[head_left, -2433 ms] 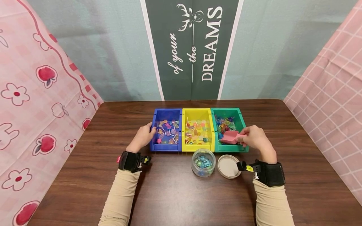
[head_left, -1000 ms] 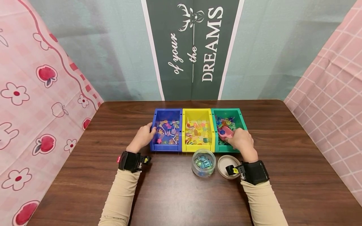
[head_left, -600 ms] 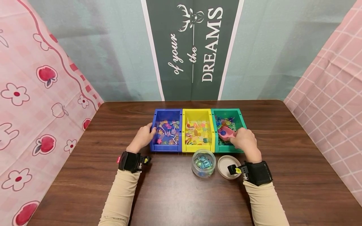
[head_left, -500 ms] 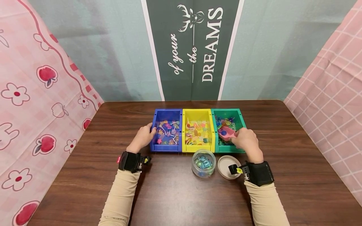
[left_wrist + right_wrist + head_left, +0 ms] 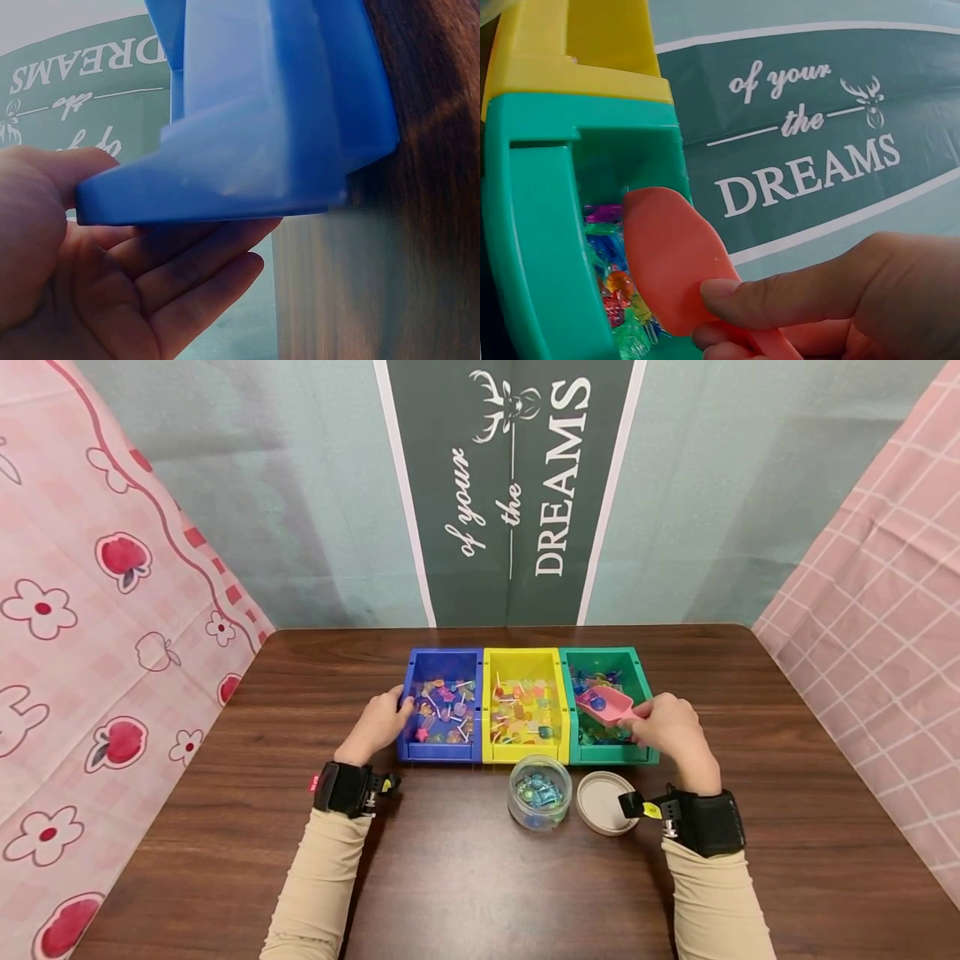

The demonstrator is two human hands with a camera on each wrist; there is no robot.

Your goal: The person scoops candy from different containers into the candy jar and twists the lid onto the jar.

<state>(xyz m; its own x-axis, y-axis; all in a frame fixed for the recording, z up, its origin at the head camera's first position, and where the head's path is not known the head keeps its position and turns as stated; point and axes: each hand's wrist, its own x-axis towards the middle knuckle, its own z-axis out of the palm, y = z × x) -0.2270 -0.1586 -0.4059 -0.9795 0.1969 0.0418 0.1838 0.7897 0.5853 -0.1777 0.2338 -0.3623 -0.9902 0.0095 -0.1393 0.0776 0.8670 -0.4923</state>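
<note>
My right hand (image 5: pixel 671 727) pinches the handle of a small pink scoop (image 5: pixel 611 706), thumb lying on it in the right wrist view. A blue candy-like piece (image 5: pixel 597 702) sits in the scoop, over the green bin (image 5: pixel 647 681). Shiny colourful pieces (image 5: pixel 619 285) fill the bin's bottom. My left hand (image 5: pixel 378 724) grips the outer side of the blue bin (image 5: pixel 405 750), its thumb over the wall and its fingers (image 5: pixel 202 292) on the other side. In front of the bins stands a clear jar (image 5: pixel 540 820) with blue and green pieces inside.
Between the blue and green bins sits a yellow bin (image 5: pixel 525 752) holding small lollipop-like pieces. A pale round lid (image 5: pixel 603 802) lies right of the jar, below my right wrist strap. The wooden table (image 5: pixel 480 893) runs back to a printed curtain (image 5: pixel 697 510).
The scoop dipped among the pieces in the green bin and picked up a blue one. My right hand then drew back right, lifting the scoop. My left hand stays put.
</note>
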